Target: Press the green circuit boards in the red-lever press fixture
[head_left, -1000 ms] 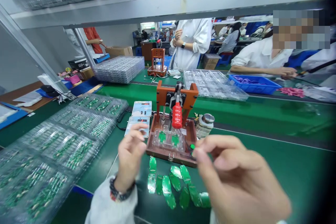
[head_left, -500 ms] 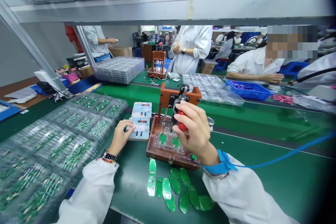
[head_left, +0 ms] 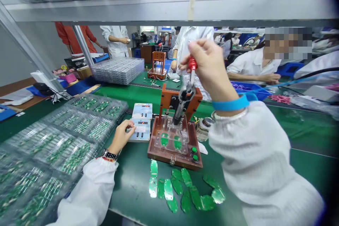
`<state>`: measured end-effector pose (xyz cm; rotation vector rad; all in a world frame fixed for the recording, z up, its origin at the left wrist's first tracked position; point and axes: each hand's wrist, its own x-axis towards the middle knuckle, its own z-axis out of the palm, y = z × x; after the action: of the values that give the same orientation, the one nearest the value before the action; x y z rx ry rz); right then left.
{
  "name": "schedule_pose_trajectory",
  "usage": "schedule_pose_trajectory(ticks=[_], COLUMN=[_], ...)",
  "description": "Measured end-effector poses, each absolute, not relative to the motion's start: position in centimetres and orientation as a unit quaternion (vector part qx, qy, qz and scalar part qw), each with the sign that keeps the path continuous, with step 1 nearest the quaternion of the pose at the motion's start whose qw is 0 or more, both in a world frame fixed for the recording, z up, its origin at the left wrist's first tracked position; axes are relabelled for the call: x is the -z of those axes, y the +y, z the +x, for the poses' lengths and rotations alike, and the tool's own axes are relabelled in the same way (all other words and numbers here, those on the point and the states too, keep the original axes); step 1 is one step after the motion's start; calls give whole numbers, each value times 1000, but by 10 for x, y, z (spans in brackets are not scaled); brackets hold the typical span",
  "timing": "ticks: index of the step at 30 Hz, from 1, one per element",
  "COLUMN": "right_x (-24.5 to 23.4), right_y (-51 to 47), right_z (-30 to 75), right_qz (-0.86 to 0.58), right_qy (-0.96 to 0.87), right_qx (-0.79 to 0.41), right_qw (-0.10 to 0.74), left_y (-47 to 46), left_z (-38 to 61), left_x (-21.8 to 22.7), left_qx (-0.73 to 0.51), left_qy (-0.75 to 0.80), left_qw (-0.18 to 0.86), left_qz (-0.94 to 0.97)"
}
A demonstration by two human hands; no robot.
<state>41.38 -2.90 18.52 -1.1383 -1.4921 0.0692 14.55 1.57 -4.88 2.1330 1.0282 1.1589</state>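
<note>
My right hand (head_left: 208, 65) is closed round the red lever handle (head_left: 192, 64), raised above the orange test fixture (head_left: 181, 99). The lever's metal toggle clamp (head_left: 185, 93) stands upright. Two green circuit boards (head_left: 164, 140) lie side by side in the clear plate of the fixture's wooden base (head_left: 172, 159). My left hand (head_left: 122, 135) rests by the lower display box (head_left: 140, 132), fingers curled loosely with a gap between thumb and forefinger, nothing visible in it. Loose green circuit boards (head_left: 194, 197) lie in front of the fixture.
Clear trays (head_left: 57, 127) of circuit boards cover the left of the bench. A glass jar (head_left: 203, 130) stands right of the fixture. Beyond are stacked trays (head_left: 119, 70), a second orange fixture (head_left: 159, 64) and a blue bin (head_left: 249, 91). A shelf (head_left: 106, 9) crosses above; co-workers are behind.
My right hand has swung the red handle up and away from the base, uncovering the two green buttons and the jar. The left hand has barely moved.
</note>
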Motion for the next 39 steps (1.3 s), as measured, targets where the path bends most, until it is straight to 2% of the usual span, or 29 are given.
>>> schedule_pose_trajectory(ticks=[2, 6, 8, 9, 13, 16, 19, 25, 27, 32, 39], right_x=[-178, -121, -79, -57, 15, 41, 47, 44, 42, 30, 34], right_y=[-19, -59, -94, -110, -147, -150, -147, -140, -135, -123, -119], right_z=[430, 441, 436, 431, 413, 409, 413, 408, 397, 376, 372], right_qz=[-515, -502, -488, -499, -566, -582, -588, -580, -577, -575, -575], right_qy=[-626, -541, -499, -506, -620, -699, -731, -741, -757, -785, -784], right_qx=[-5, 188, 208, 182, 57, 19, 9, 10, 8, -3, 21], right_qw=[585, 648, 685, 679, 541, 416, 346, 338, 307, 229, 232], left_y=[12, 5, 0, -2, -15, -30, -51, -94, -105, -119, -123], left_z=[142, 131, 125, 123, 119, 122, 125, 129, 133, 145, 152], left_x=[49, 55, 59, 60, 64, 62, 58, 57, 63, 85, 101], left_qx=[-429, -441, -450, -455, -469, -465, -415, -247, -199, -75, -117], left_qy=[384, 394, 401, 405, 408, 393, 379, 325, 305, 254, 224], left_qw=[249, 257, 274, 286, 338, 362, 383, 412, 403, 314, 167], left_qz=[779, 764, 749, 740, 707, 706, 733, 814, 840, 912, 953])
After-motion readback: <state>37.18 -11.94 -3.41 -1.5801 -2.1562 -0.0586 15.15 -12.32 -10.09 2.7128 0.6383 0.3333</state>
